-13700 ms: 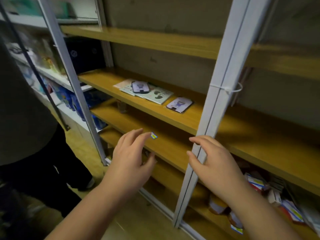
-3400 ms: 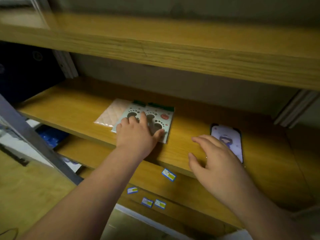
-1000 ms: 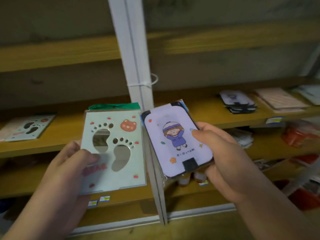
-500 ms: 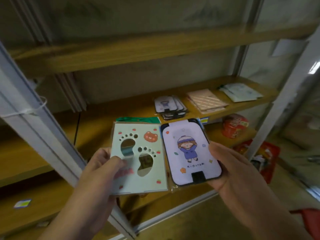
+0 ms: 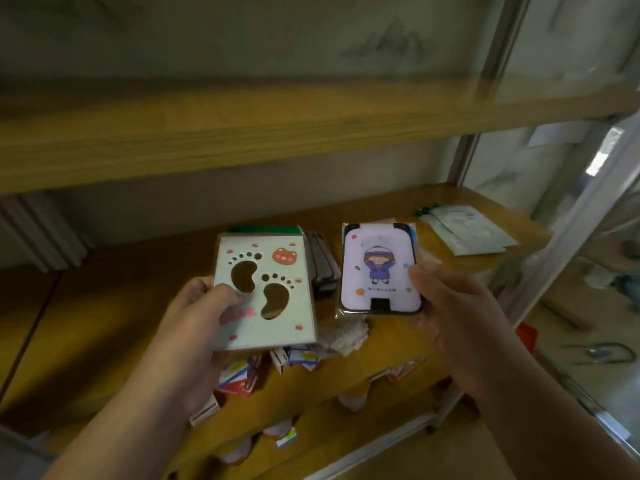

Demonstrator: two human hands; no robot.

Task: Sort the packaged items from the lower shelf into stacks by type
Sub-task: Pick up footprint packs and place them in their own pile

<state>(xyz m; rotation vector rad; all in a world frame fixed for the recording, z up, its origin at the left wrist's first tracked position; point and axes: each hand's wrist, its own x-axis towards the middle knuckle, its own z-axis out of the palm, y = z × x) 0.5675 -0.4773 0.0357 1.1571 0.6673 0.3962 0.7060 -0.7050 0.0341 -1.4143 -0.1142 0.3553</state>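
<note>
the left hand [image 5: 194, 327] holds a pale green footprint pack [image 5: 265, 289] upright in front of the wooden shelf [image 5: 138, 306], thumb pressed on its face and the other fingers hidden behind it. the pack shows two brown foot-shaped cutouts with dots for toes, a small orange bear head in the upper right corner, little red marks around the edges and a green header strip along the top. there is pink lettering under the thumb, but it is too blurred to read.

the right hand [image 5: 460, 317] holds a lilac cartoon pack [image 5: 379, 268] just to the right of the first one, thumb on its right edge and fingers closed behind it. it has a black border with rounded corners, a black tab at the bottom middle and a drawing of a child in a purple hat and blue coat. a short line of tiny print sits below the figure, not legible.

behind and between the two held packs, a dark stack [image 5: 323, 268] of similar black-edged packs lies on the shelf. farther right on the same shelf lies a pale green stack [image 5: 465, 235] of flat packs. below the shelf edge, small red, white and blue boxes [image 5: 242, 375] are jumbled on a lower level; their printing cannot be read.
</note>
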